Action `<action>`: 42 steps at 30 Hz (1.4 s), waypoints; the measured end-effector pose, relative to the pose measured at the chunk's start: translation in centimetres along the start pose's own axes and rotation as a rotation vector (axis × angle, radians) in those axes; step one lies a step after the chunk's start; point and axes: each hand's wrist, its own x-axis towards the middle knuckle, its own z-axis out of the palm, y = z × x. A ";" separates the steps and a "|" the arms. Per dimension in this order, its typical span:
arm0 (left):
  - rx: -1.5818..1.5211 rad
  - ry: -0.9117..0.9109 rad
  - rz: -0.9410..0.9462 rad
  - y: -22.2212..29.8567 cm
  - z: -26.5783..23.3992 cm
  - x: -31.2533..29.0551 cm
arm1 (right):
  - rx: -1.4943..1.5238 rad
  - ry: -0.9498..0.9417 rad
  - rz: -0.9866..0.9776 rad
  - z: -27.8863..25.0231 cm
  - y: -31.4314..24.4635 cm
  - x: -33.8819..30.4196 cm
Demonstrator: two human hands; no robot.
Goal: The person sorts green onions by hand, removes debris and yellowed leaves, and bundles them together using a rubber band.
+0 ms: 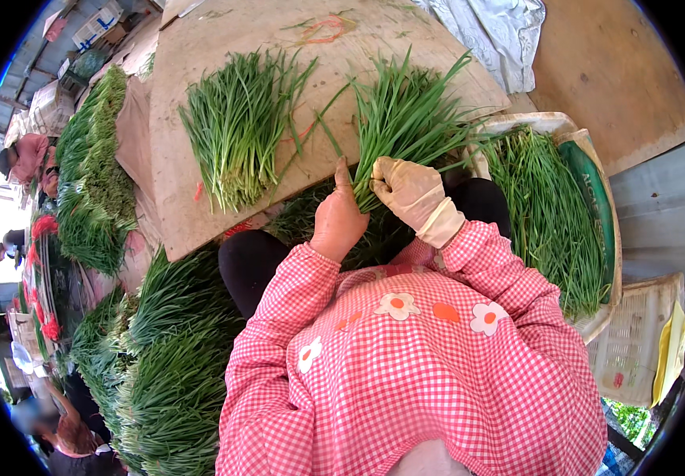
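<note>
At the near edge of the wooden board (176, 159), both my hands are at the lower stalks of a bunch of garlic chives (406, 103), its green leaves fanned out away from me. My bare left hand (341, 216) is closed around the stalk ends, one digit pointing up along them. Just right of it, my right hand (412, 194), in a pale thin glove, has its fingers curled in a pinch on the stalks. A second bunch of garlic chives (239, 127) lies on the board to the left, pale stalk ends toward me.
Red ties (322, 30) and loose leaves lie on the board. A white crate (541, 120) of chives stands at my right. Large heaps of chives (172, 373) lie at left. A silver sheet (493, 40) covers the far right corner. Other people (29, 159) sit at far left.
</note>
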 end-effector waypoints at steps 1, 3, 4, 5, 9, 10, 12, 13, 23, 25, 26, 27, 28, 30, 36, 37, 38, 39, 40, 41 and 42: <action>-0.006 -0.002 -0.011 -0.1 0.2 0.0 | -0.062 0.014 -0.019 0.3 0.4 0.1; -0.039 0.003 -0.032 -0.3 0.3 0.0 | -0.146 0.134 -0.056 0.1 1.5 0.6; -0.066 0.006 -0.042 -0.3 0.2 0.0 | -0.189 0.194 -0.075 -0.2 2.3 0.8; -0.091 0.011 -0.053 -0.3 0.2 0.0 | -0.228 0.258 -0.061 -0.9 3.7 1.1; -0.315 0.050 0.012 -2.2 1.0 0.3 | -0.309 0.395 0.101 -7.1 8.6 1.7; -0.418 0.033 0.047 -3.0 1.7 0.7 | -0.296 0.380 0.258 -9.6 9.5 1.4; -0.838 -0.082 -0.108 -3.2 1.7 0.7 | 0.176 0.586 0.095 -12.8 10.0 0.8; -0.977 -0.144 -0.185 -3.3 1.2 0.5 | 0.284 0.627 0.099 -14.1 8.6 0.5; -1.613 -0.233 -0.255 -2.1 -2.6 0.8 | 0.040 -0.872 0.029 -3.6 2.9 -6.3; -1.583 -0.244 -0.216 -2.5 -3.0 0.2 | -0.006 -0.687 0.026 -1.4 3.8 -5.7; -1.564 -0.266 -0.191 -2.7 -2.9 0.0 | 0.318 -0.676 0.136 -0.4 4.0 -5.2; -1.547 -0.295 -0.164 -2.6 -2.8 -0.2 | 0.640 -0.647 0.247 0.4 4.2 -4.5; -1.514 -0.309 -0.180 -2.1 -2.8 -0.3 | 0.963 -0.601 0.351 0.7 4.2 -3.6; -1.364 -0.333 -0.140 -2.4 -2.4 -0.6 | 1.242 -0.478 0.362 0.4 2.8 -1.1; -1.410 -0.369 -0.130 -3.7 -0.6 -0.8 | 1.797 -0.045 0.439 3.4 3.2 1.4; -1.429 -0.373 -0.124 -4.0 -0.2 -0.7 | 1.813 -0.022 0.401 3.6 3.8 1.2; -1.449 -0.372 -0.130 -4.3 0.2 -1.0 | 1.879 -0.063 0.445 3.7 3.9 0.8; -1.469 -0.371 -0.136 -4.6 0.4 -0.9 | 1.883 -0.066 0.494 4.0 4.0 1.0; -1.434 -0.356 -0.145 -4.8 0.5 -0.7 | 1.886 -0.070 0.544 4.0 4.0 1.1; -1.416 -0.344 -0.160 -4.6 0.4 -0.7 | 1.884 -0.072 0.600 3.9 3.9 1.1; -1.399 -0.333 -0.174 -4.5 0.2 -0.6 | 1.900 -0.077 0.594 3.9 4.0 1.3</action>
